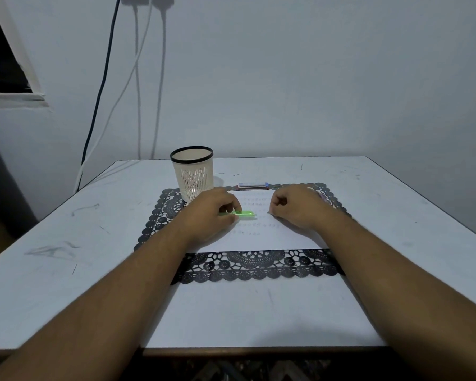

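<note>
On paper (259, 240): left hand (213, 213) fingers (231, 206) pinch green highlighter (245, 214); right hand (296, 207) curled, grip unclear; print unreadable.

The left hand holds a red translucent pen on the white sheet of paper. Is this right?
Not quite. The head view shows that the translucent plastic pen in the left hand is bright green, not red; it does lie on the white sheet of paper.
</note>
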A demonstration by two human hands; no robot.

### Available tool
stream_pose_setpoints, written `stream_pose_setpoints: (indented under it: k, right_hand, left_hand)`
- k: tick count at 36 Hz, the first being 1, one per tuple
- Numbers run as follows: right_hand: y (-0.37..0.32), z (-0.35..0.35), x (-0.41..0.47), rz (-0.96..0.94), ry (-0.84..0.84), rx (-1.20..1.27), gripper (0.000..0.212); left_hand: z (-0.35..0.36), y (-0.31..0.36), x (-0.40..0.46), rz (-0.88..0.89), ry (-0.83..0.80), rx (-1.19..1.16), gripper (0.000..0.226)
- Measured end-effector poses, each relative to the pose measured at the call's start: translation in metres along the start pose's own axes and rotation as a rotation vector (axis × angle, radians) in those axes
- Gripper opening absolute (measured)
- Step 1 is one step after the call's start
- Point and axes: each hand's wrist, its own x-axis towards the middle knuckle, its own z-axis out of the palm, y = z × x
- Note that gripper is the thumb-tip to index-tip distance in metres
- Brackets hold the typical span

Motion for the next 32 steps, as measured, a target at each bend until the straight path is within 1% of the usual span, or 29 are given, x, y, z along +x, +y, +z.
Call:
stream_pose_setpoints:
  k: [2,4,7,11,13,15,19,22,25,30,32]
  right_hand:
    - [-0.001,0.001,0.001,-0.015,-0.007,-0.001,0.010]
    - [-0.001,0.001,0.002,-0.006,-0.003,0.054,0.012]
    - [0.003,-0.004,0.003,0.017,0.079,0.207,0.016]
    - [0.014,-0.016,0.004,0.046,0.187,0.235,0.018]
    - [0.020,-0.019,0.004,0.081,0.194,0.206,0.021]
    - [0.023,-0.018,0.004,0.098,0.154,0.186,0.022]
    - [0.018,-0.014,0.002,0.095,0.063,0.110,0.017]
    - [0.015,-0.014,0.002,0.105,0.048,-0.008,0.015]
    - [0.011,-0.014,0.002,0.102,0.023,-0.118,0.015]
    - [0.008,-0.014,0.002,0.092,0.032,-0.191,0.015]
    - [0.007,-0.014,0.002,0.095,0.033,-0.221,0.018]
  left_hand:
    - [0.001,0.002,-0.001,0.002,-0.009,-0.001,0.017]
    - [0.002,0.004,-0.001,0.008,-0.022,0.010,0.021]
    - [0.004,0.007,-0.002,0.021,-0.023,0.020,0.020]
    - [0.010,0.011,-0.001,0.035,-0.004,0.040,0.017]
    - [0.012,0.012,0.000,0.030,-0.031,0.060,0.019]
    - [0.012,0.012,0.000,0.023,-0.051,0.081,0.022]
    - [0.005,0.004,0.000,-0.042,-0.039,0.033,0.022]
    - [-0.001,-0.004,0.001,-0.078,-0.079,0.021,0.021]
    - [-0.001,-0.009,-0.002,-0.100,-0.074,-0.022,0.017]
    - [0.002,-0.008,-0.002,-0.094,-0.066,-0.037,0.012]
    - [0.003,-0.007,-0.001,-0.080,-0.067,-0.024,0.011]
